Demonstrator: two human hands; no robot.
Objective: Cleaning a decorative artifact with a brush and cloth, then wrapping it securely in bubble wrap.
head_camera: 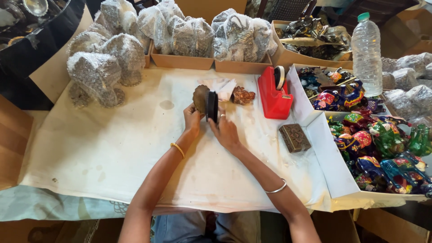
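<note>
While both hands grip, left hand [191, 118], right hand [225, 128], dark round box [211, 106], bare white cloth [112, 148] around

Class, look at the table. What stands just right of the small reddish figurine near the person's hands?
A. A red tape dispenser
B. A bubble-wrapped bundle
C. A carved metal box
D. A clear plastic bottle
A: the red tape dispenser stands directly right of the reddish figurine, beyond the right hand.
</note>
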